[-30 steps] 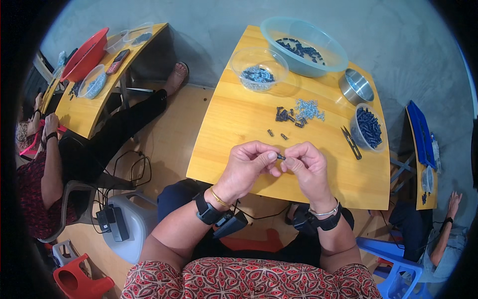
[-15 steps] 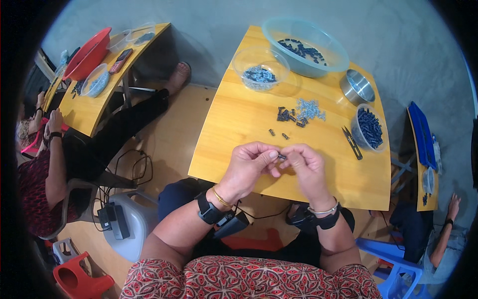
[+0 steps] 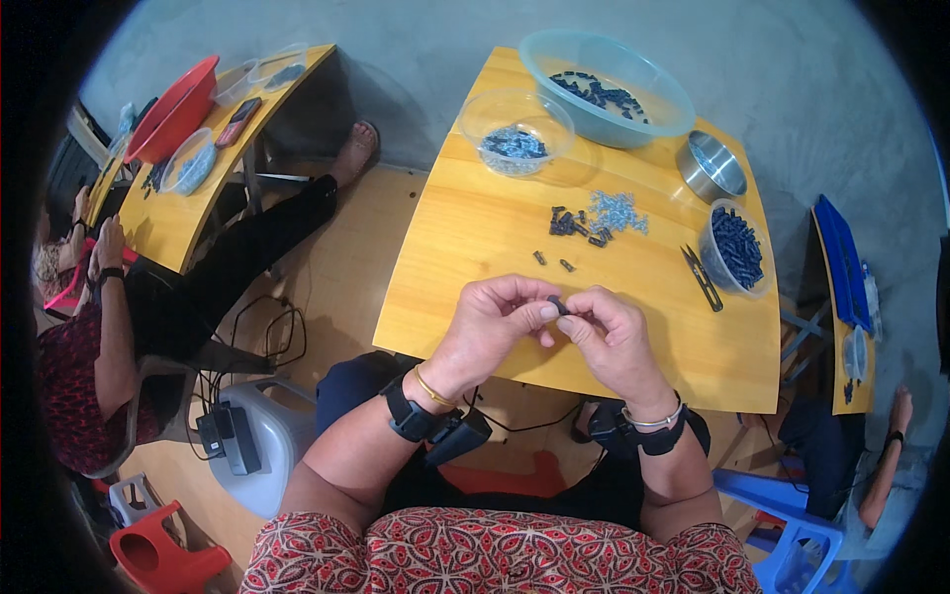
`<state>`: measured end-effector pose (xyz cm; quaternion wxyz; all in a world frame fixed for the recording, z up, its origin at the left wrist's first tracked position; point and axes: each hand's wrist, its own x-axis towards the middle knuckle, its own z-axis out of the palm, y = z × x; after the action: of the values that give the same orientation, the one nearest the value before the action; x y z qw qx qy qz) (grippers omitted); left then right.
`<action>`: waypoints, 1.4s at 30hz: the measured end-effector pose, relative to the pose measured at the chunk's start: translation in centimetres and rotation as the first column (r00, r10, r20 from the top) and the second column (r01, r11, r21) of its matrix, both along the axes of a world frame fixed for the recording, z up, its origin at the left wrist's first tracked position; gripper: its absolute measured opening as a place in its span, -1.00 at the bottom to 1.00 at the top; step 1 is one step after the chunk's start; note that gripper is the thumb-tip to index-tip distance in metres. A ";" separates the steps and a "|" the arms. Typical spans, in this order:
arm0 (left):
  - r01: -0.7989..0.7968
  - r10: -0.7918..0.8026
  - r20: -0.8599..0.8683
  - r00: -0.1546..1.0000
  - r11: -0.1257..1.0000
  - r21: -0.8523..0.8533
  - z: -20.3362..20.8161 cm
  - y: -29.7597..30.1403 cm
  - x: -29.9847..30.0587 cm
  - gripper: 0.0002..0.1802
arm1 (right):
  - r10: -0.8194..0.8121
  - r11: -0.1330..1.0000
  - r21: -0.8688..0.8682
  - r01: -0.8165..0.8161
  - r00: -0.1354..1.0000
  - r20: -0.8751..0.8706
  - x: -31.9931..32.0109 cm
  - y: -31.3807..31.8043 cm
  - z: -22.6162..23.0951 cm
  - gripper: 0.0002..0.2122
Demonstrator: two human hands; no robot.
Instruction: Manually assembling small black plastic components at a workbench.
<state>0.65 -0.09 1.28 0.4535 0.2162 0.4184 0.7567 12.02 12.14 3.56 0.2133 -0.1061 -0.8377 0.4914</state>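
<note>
A small dark part is held above the near edge of the yellow wooden table, pinched between the fingertips of both hands; the left hand grasps it from the left with thumb and forefinger, and the right hand closes on it from the right; the hands touch each other at the fingertips. Further on the table lie two loose dark pieces, then a small heap of dark and pale parts; black snips lie to the right, beside a clear cup of dark parts. At the far side stand a metal bowl, a small clear bowl and a large pale-blue basin.
</note>
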 end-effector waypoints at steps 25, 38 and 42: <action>-0.245 0.050 -0.984 0.172 0.969 0.007 -0.6 1.1 1.9 -0.90 | -0.189 0.974 0.145 0.174 0.977 0.096 1.2 2.0 -0.3 -0.85; -0.287 0.047 -0.992 0.114 0.958 0.013 -0.8 1.2 3.8 -0.91 | -0.294 0.778 0.578 0.245 0.956 -0.008 -0.3 0.4 -2.2 -0.82; -0.325 0.064 -0.990 0.126 0.945 0.020 -0.9 1.3 4.5 -0.92 | -0.299 0.792 0.564 0.234 0.954 0.023 0.0 0.5 -2.1 -0.84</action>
<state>5.14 1.21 0.38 -0.0113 0.5506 0.7096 0.4395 12.01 12.60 1.48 0.2552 -0.1838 -0.9310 0.1852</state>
